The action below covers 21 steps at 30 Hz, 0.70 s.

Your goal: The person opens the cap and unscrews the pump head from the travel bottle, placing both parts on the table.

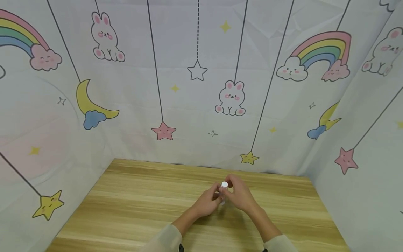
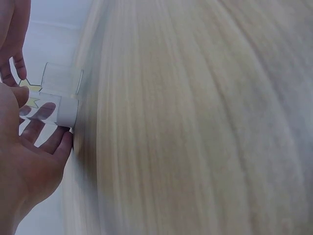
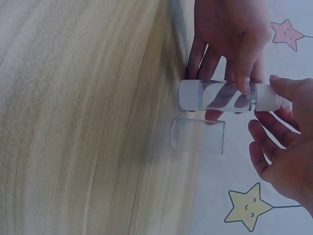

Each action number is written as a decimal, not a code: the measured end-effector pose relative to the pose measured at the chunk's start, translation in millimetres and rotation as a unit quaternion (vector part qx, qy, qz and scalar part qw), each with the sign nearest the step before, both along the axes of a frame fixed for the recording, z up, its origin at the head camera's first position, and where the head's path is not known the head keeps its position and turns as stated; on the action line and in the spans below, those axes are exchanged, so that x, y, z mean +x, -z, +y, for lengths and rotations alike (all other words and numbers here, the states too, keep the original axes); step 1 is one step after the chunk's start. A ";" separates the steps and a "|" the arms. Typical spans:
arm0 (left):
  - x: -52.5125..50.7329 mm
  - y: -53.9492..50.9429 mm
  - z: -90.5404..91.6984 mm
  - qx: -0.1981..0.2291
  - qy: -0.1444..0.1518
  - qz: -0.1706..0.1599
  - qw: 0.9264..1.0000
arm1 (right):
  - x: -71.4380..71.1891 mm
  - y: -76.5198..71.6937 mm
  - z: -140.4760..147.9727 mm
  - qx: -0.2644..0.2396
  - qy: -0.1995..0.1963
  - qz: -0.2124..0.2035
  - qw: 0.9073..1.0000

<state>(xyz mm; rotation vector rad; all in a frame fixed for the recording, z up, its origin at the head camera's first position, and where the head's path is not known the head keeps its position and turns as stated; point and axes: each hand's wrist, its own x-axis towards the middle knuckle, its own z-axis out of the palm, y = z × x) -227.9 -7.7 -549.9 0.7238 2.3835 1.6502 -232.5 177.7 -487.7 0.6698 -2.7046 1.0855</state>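
Observation:
A small clear bottle [image 3: 220, 95] with a white base and a white top [image 3: 267, 97] stands upright on the wooden table. My left hand [image 1: 207, 202] grips its clear body, fingers curled behind it and thumb in front, as the right wrist view shows. The thumb and fingers of my right hand [image 1: 240, 193] pinch the white top. Beside the bottle, apart from it, a clear open-ended cap [image 3: 198, 136] stands on the table; in the left wrist view the cap [image 2: 62, 78] shows next to the white base [image 2: 67, 112].
The wooden table [image 1: 141, 196] reaches back to a pale cloth backdrop [image 1: 195, 105] printed with stars, rabbits, moons and rainbows. The cloth also rises along the left and right sides of the table.

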 end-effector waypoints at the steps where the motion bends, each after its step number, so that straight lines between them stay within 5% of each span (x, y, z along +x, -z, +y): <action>1: -0.1 0.0 0.2 0.000 0.000 0.002 1.000 | 0.2 -0.4 0.0 0.000 -0.001 -0.001 1.000; 21: 2.5 -1.7 1.6 0.014 -0.002 0.011 1.000 | 1.6 -5.3 -0.9 0.013 -0.017 -0.009 1.000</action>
